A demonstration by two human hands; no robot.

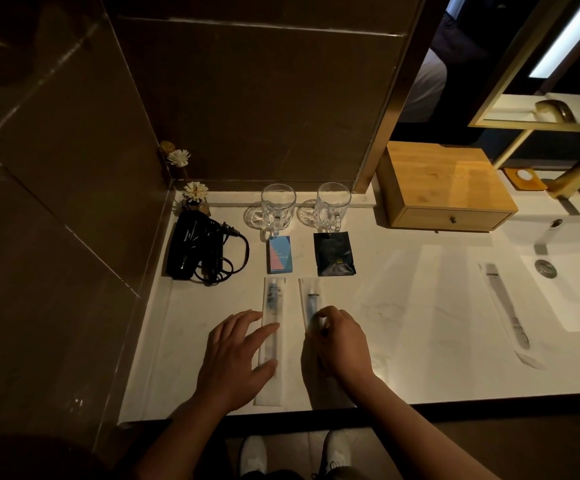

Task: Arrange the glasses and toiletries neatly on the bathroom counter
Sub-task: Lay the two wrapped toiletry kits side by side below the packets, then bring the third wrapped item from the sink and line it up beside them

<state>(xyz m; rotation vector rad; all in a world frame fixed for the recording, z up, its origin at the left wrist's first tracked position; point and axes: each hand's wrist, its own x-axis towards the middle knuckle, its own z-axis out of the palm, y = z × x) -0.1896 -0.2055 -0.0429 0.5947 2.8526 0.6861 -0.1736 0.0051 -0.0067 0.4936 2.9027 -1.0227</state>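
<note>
Left hand lies flat, fingers spread, on the left toothbrush packet; right hand pinches the right toothbrush packet on the desk. A careless nudge could skew either slippery sleeve toward the sachets beyond.

On your desk: two mugs at 12 o'clock, two packets before them, two sleeved toothbrushes nearest you.

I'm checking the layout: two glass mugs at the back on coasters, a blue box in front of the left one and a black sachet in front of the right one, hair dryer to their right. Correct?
One slip: the head view shows the hair dryer to the left of the glass mugs, by the wall. The blue box and black sachet sit as you say.
</note>
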